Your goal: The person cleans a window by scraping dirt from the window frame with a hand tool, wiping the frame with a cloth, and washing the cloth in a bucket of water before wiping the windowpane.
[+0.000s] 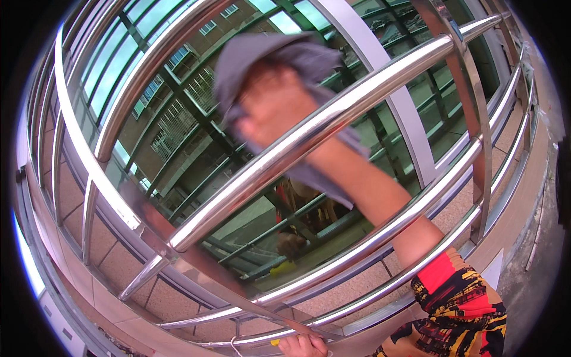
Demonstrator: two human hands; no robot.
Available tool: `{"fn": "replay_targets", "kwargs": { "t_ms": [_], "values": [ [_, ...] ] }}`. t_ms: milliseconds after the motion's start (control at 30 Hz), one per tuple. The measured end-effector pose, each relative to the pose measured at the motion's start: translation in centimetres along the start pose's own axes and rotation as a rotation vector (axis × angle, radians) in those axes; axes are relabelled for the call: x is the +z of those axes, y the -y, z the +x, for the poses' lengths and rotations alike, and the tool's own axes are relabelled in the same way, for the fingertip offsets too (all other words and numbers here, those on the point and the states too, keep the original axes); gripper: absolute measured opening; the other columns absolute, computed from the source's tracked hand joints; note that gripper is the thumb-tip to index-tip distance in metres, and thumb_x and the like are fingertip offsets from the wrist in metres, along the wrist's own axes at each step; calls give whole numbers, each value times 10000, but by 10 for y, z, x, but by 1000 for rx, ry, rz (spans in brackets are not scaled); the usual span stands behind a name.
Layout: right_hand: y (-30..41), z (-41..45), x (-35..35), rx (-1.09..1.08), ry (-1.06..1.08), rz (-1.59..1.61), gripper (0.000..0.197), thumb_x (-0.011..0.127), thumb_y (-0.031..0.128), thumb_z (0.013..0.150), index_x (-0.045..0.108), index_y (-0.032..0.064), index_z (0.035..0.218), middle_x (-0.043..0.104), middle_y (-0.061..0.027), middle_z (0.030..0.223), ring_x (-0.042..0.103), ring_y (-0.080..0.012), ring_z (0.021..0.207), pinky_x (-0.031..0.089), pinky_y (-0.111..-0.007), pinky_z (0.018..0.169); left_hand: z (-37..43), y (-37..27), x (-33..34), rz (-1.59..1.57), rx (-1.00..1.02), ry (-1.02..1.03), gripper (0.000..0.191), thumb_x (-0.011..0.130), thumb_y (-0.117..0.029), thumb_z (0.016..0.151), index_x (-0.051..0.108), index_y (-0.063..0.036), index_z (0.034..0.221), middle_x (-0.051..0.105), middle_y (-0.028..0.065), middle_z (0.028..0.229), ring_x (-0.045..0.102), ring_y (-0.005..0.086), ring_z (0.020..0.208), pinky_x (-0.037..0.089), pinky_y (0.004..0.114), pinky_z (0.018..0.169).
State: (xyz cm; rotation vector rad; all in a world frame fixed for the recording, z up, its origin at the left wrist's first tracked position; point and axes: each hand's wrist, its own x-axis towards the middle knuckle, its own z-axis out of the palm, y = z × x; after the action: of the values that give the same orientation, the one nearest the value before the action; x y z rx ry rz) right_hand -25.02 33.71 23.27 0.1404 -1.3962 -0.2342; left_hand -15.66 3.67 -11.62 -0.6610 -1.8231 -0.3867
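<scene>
My right hand (276,102), blurred, reaches between the bars of a polished steel railing (370,87) and holds a grey cloth (243,51). The cloth wraps over the fingers and hangs down beside the wrist. Behind it is a reflective glass window pane (178,196); whether the cloth touches the glass is unclear. My right forearm passes behind two bars, its upper part in a patterned red, black and yellow sleeve (459,303). At the bottom edge, my left hand (303,346) grips the lower railing. A small yellow thing (275,342) shows beside its fingers, mostly hidden.
A flat steel post (479,178) crosses the bars at right. Further curved bars (96,174) bend away at left. Behind the railing runs a tiled ledge (151,290) below a white window frame (412,134). A thin white cord (234,343) hangs near my left hand.
</scene>
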Motion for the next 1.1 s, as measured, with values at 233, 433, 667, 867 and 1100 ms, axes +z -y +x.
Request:
{"fn": "replay_targets", "kwargs": {
  "t_ms": [233,433,667,867,1100],
  "values": [
    [63,-17,32,-137,54,222,546,615,396,794,583,8,1177,528,-209,1275,442,-328,1273,307,-533,1041,-2,-1,3,28,-52,9,214,519,-237,837,581,-60,735,540,161,791,502,380,763,375,545,820],
    [97,-23,47,-165,71,311,547,623,406,785,594,18,1169,538,-204,1274,442,-336,1279,309,-534,1044,-2,7,-5,-28,20,77,203,531,-205,760,642,-55,840,644,120,918,557,303,792,399,435,750],
    [40,9,29,18,-182,47,532,689,359,734,590,66,1166,553,-131,1267,501,-286,1197,383,-514,918,-6,8,-1,3,15,26,280,477,-251,747,630,-18,774,542,144,703,460,321,645,353,442,652],
    [31,19,7,162,-158,-211,583,647,305,779,527,-23,1245,498,-217,1313,433,-361,1260,304,-505,1048,-5,5,-5,-9,11,60,248,524,-241,717,658,-46,791,553,110,729,486,289,671,351,414,651],
    [112,23,40,50,-150,-128,559,661,323,762,557,-8,1200,517,-195,1273,454,-350,1227,343,-516,981,4,5,0,-57,7,46,207,547,-210,679,634,-36,750,576,144,743,499,299,643,332,411,626]
  ]
}}
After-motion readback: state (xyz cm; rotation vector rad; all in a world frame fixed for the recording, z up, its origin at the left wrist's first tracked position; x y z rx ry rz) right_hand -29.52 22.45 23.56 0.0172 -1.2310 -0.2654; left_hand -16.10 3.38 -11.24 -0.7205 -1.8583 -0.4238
